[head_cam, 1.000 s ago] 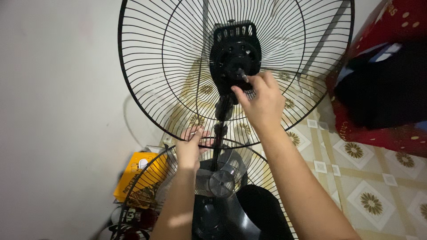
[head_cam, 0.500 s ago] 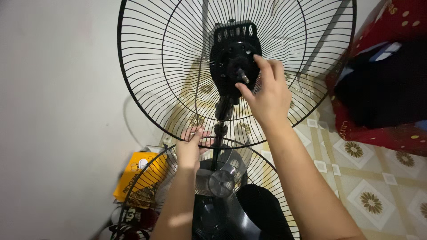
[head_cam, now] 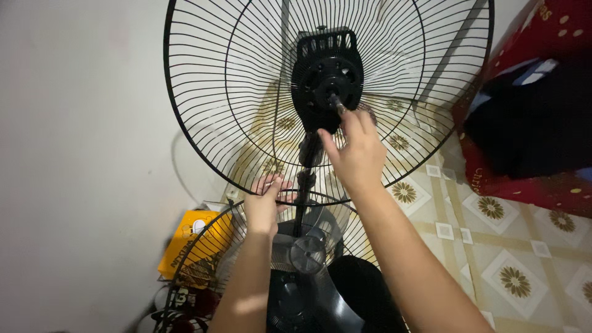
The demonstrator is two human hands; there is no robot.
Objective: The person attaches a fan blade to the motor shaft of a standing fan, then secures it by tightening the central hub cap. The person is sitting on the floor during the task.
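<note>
A standing fan's black wire rear guard [head_cam: 209, 92] faces me, with the black motor housing [head_cam: 325, 77] at its centre and a short metal shaft [head_cam: 337, 102] sticking out. My right hand [head_cam: 354, 151] is just below the shaft, its fingertips touching the shaft's tip, holding nothing that I can see. My left hand [head_cam: 265, 200] grips the guard's lower rim beside the black pole [head_cam: 306, 166]. Below lie a second wire guard [head_cam: 203, 253] and a translucent grey fan blade [head_cam: 308, 250].
A white wall [head_cam: 80, 154] stands at the left. A yellow box [head_cam: 185, 240] lies on the floor under the lower guard. Patterned floor tiles [head_cam: 512, 259] spread to the right. A red cloth item with a dark bundle [head_cam: 530, 117] sits at the upper right.
My right hand has slid from over the motor hub down and to the right, uncovering the shaft. My left hand has stayed on the guard's rim.
</note>
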